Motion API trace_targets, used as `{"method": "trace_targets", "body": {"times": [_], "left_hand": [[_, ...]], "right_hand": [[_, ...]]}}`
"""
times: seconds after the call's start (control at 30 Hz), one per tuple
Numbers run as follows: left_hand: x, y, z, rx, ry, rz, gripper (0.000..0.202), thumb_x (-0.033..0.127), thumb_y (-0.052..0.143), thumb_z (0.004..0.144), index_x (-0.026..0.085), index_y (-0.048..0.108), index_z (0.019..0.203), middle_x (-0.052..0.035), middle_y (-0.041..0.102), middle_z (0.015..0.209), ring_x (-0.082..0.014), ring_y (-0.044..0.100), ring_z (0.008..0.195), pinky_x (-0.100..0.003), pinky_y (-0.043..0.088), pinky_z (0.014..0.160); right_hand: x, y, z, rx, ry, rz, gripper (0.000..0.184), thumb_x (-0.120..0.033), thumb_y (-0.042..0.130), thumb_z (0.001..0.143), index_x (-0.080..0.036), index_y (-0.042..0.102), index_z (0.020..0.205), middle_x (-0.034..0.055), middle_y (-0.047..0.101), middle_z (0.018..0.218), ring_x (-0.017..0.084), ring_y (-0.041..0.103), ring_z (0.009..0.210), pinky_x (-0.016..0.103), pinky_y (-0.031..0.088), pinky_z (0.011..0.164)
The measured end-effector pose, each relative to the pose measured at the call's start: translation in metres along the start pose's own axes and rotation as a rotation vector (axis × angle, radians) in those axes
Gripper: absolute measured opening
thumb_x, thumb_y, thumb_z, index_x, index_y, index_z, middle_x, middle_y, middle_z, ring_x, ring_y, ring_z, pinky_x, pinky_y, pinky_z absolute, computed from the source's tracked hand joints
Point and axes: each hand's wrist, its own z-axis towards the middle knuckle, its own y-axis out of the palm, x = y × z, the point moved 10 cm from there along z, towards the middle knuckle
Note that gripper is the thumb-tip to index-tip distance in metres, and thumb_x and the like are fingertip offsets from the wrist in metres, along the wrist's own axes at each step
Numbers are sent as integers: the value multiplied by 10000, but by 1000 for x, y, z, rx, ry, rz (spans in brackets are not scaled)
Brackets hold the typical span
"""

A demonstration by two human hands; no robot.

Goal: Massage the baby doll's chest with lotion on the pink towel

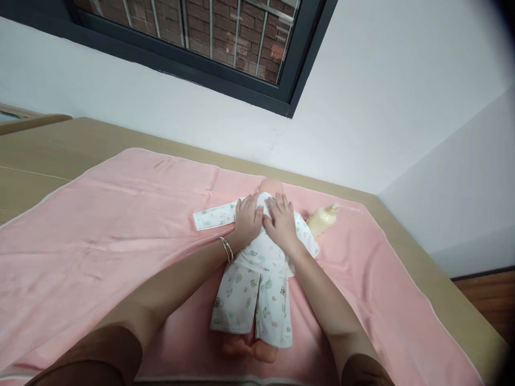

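Observation:
A baby doll (263,252) in a white printed top and trousers lies on a pink blanket (120,225), its head toward the wall and its bare feet toward me. My left hand (248,219) rests open on the left side of the doll's upper body, by the outstretched sleeve. On the right side of the upper body lies my right hand (281,221), also open, with its fingers pointing at the doll's head. The thumbs of both hands come close together. Just right of the doll's right-hand sleeve is a pale yellow bottle (324,219) on its side.
The blanket covers most of a light wooden table (100,136). Beyond its far edge stands a white wall (225,136) with a dark-framed window (289,80). Another wall (475,161) rises at the right. A curved wooden edge (36,123) shows at the far left.

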Motion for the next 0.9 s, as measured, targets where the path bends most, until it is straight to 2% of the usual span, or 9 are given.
{"method": "trace_targets", "body": {"times": [0.1, 0.23, 0.3, 0.43, 0.53, 0.67, 0.77, 0.83, 0.9], "left_hand": [[-1, 0, 0, 0, -8, 4, 590, 421, 194, 1022, 110, 503, 1417, -189, 591, 1407, -302, 493, 1372, -556, 273, 1201], [1, 1, 0, -20, -1, 0, 579, 407, 199, 1024, 109, 499, 1419, -178, 586, 1419, -302, 480, 1379, -554, 252, 1209], [1, 1, 0, -37, -3, -3, 569, 398, 202, 1024, 114, 495, 1421, -171, 578, 1430, -297, 472, 1387, -547, 238, 1216], [2, 0, -1, -48, -20, 3, 558, 386, 207, 1023, 122, 496, 1420, -165, 579, 1429, -285, 467, 1391, -537, 230, 1222], [1, 1, 2, -65, -25, 27, 558, 383, 204, 1024, 128, 497, 1425, -162, 588, 1418, -278, 475, 1381, -529, 240, 1221], [12, 8, 4, -180, 26, 123, 608, 428, 267, 1014, 115, 372, 1524, -197, 413, 1570, -343, 298, 1507, -648, 132, 1223], [41, 9, -11, -308, 76, 78, 665, 495, 462, 953, 137, 414, 1511, -190, 233, 1657, -389, 98, 1563, -691, -6, 1213], [70, 11, -31, -457, 50, -141, 595, 490, 593, 889, 178, 566, 1395, -154, 262, 1654, -378, 58, 1570, -658, -56, 1227], [102, 22, -58, -711, -104, -540, 436, 467, 668, 849, 240, 683, 1221, -92, 408, 1593, -327, 92, 1575, -586, -30, 1263]], "right_hand": [[-2, 10, 0, -92, -39, 15, 510, -332, 446, 971, -173, 521, 1450, 137, 373, 1609, 323, 272, 1528, 596, 183, 1238], [1, -17, -3, 171, -15, -35, 537, -305, 454, 953, -121, 493, 1457, 169, 254, 1654, 301, 144, 1568, 584, 149, 1250], [0, -21, -4, 199, -15, -69, 543, -295, 450, 952, -121, 477, 1467, 167, 249, 1657, 290, 91, 1578, 588, 126, 1252], [-11, 6, 0, -127, -76, -55, 522, -320, 429, 989, -157, 472, 1483, 146, 327, 1631, 299, 193, 1557, 556, 174, 1251], [-20, 5, -2, -284, -72, -52, 526, -303, 454, 985, -162, 464, 1492, 147, 311, 1636, 320, 233, 1544, 561, 207, 1241], [-36, -42, -11, -310, -117, -36, 425, -357, 458, 1004, -172, 617, 1352, 137, 335, 1626, 298, 281, 1531, 543, 214, 1245], [-23, -97, -20, -217, -59, 21, 527, -425, 456, 1008, -227, 474, 1496, 109, 362, 1617, 267, 317, 1519, 536, 214, 1251], [-2, -127, -28, -184, 16, 53, 570, -442, 451, 1004, -224, 426, 1530, 96, 343, 1627, 257, 297, 1528, 504, 244, 1251], [26, -148, -33, -144, 103, 53, 595, -451, 442, 1001, -208, 407, 1543, 95, 325, 1635, 263, 276, 1536, 493, 257, 1252]]}}
